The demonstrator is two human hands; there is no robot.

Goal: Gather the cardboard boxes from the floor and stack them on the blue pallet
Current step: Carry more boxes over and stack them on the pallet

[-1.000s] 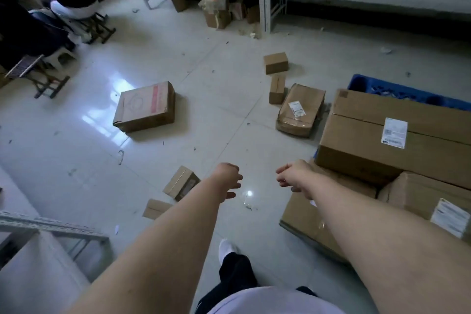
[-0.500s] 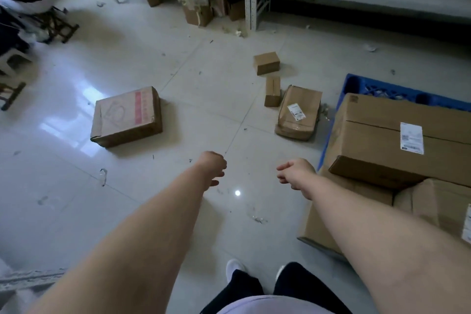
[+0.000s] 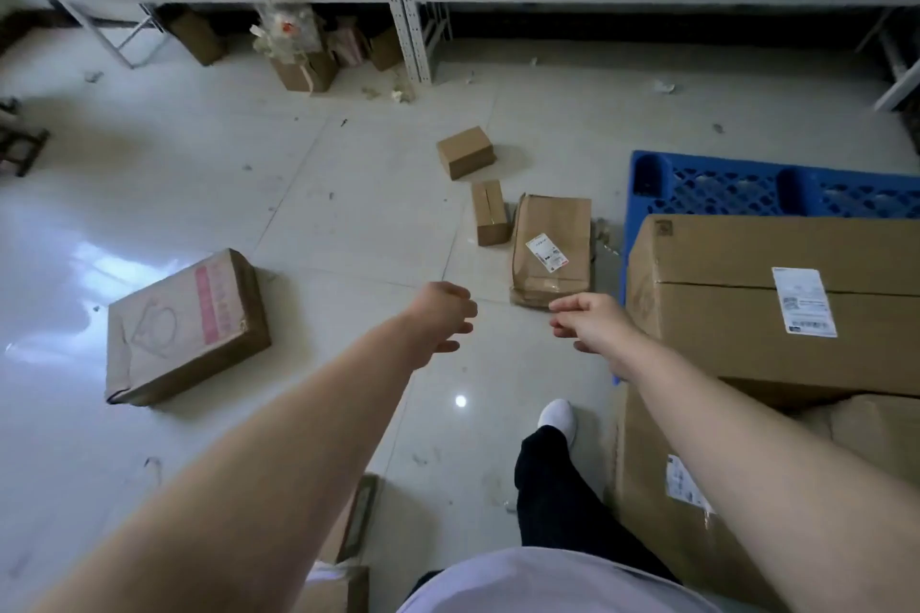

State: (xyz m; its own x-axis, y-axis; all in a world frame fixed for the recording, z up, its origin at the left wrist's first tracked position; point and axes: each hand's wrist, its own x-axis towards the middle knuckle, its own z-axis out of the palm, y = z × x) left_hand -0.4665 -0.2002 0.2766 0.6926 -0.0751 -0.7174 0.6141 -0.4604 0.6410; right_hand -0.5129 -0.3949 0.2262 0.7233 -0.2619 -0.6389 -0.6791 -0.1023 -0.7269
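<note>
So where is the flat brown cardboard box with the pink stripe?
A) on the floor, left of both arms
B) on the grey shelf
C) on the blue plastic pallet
A: the pink-striped brown cardboard box lies on the pale floor tiles, left of the left hand, away from the blue plastic pallet.

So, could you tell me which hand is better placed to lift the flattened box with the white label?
Probably the right hand: it hovers empty at the near end of the labelled box, while the left hand sits farther left.
</note>
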